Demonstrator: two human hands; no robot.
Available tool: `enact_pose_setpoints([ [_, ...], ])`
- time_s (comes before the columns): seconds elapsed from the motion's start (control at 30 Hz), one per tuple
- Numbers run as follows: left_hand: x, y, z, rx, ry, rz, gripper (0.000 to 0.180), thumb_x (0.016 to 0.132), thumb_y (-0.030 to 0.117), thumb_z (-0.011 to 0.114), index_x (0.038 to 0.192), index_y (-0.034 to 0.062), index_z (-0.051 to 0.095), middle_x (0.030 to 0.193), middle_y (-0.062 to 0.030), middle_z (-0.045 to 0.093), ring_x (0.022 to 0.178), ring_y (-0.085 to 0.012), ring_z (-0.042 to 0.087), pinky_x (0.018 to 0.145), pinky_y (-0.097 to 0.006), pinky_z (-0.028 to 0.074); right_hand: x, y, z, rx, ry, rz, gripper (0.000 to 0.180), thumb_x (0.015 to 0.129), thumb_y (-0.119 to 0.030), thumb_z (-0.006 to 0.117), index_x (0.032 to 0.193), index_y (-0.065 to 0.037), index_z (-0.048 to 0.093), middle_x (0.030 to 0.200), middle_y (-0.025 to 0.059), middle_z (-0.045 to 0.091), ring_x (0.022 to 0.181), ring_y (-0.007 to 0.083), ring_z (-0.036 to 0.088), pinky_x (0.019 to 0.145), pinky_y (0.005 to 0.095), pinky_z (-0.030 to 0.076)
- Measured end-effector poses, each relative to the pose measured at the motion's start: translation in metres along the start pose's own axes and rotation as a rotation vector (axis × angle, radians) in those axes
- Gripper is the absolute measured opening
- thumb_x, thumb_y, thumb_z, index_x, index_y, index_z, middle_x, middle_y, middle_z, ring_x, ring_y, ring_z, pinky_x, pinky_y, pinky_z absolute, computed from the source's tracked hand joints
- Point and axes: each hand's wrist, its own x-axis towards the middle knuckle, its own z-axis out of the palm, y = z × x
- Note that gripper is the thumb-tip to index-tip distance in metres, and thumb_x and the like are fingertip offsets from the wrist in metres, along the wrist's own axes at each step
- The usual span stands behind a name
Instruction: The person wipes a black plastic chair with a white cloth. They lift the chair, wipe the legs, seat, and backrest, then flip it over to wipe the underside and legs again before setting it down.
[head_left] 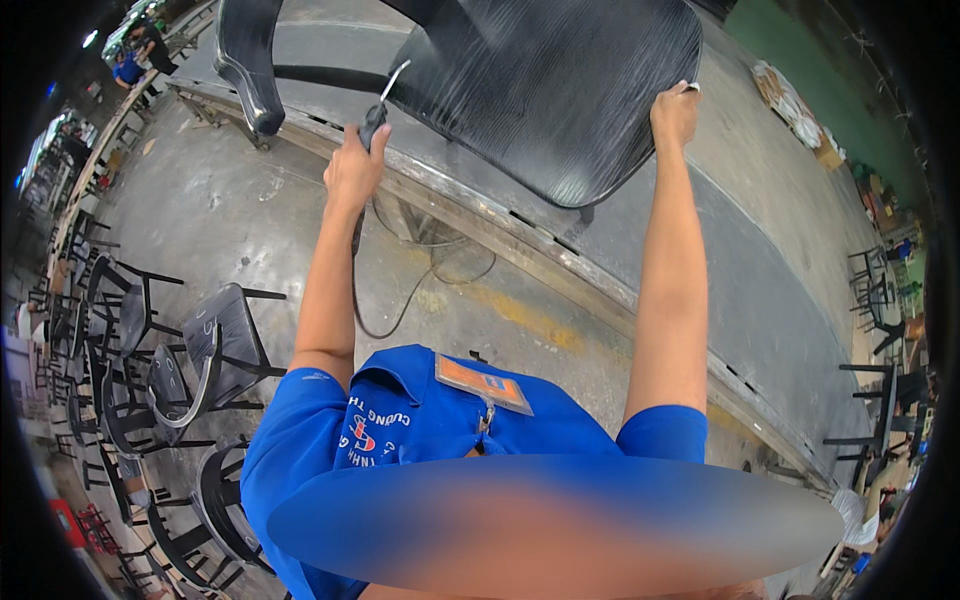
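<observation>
A black wood-grain chair (560,85) lies on the grey work surface, its broad seat panel facing up. My left hand (353,172) is closed around the dark handle of a corded tool (374,122) with a thin, bent metal tip. That tip points up beside the seat's left edge, and I cannot tell whether it touches the chair. My right hand (675,118) is closed at the seat's right edge. Something small and pale shows at its fingertips, too little to name. A curved black chair part (250,75) extends at the upper left.
The long grey table (760,290) runs diagonally below the chair. A dark cord (385,333) loops under its near edge. Several black chairs (225,335) crowd the floor at left, and more furniture (885,410) stands at right. Other people (150,50) are far off at the upper left.
</observation>
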Motion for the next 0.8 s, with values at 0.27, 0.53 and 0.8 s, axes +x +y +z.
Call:
enact_pose_setpoints([
  [0.27,0.066,0.068,0.007,-0.105,0.054,0.107,0.067,0.085,0.060,0.045,0.116,0.0011,0.049,0.098,-0.0281,0.062,0.099,-0.0449,0.057,0.085,-0.051,0.043,-0.008,-0.004,0.002,0.025,-0.006,0.044,0.041,0.096,-0.034,0.034,0.110,0.004,0.043,0.101,0.0272,0.061,0.094,0.0441,0.059,0.081,0.0524,0.045],
  [0.53,-0.085,-0.005,0.101,-0.455,-0.162,0.085,0.060,0.085,0.056,0.049,0.115,0.0036,0.051,0.090,-0.0246,0.064,0.091,-0.0422,0.061,0.079,-0.049,0.046,0.010,-0.004,0.014,0.028,0.021,0.006,0.039,0.095,-0.033,0.035,0.111,0.001,0.045,0.101,0.0261,0.061,0.095,0.0429,0.059,0.082,0.0519,0.045],
  [0.8,-0.155,-0.091,0.218,-0.309,-0.489,-0.050,0.061,0.082,0.053,0.057,0.115,0.0015,0.056,0.081,-0.0199,0.065,0.087,-0.0374,0.062,0.077,-0.044,0.046,0.026,-0.004,0.025,0.004,0.075,-0.037,0.042,0.096,-0.031,0.034,0.116,0.002,0.048,0.109,0.0273,0.059,0.101,0.0426,0.057,0.086,0.0496,0.044],
])
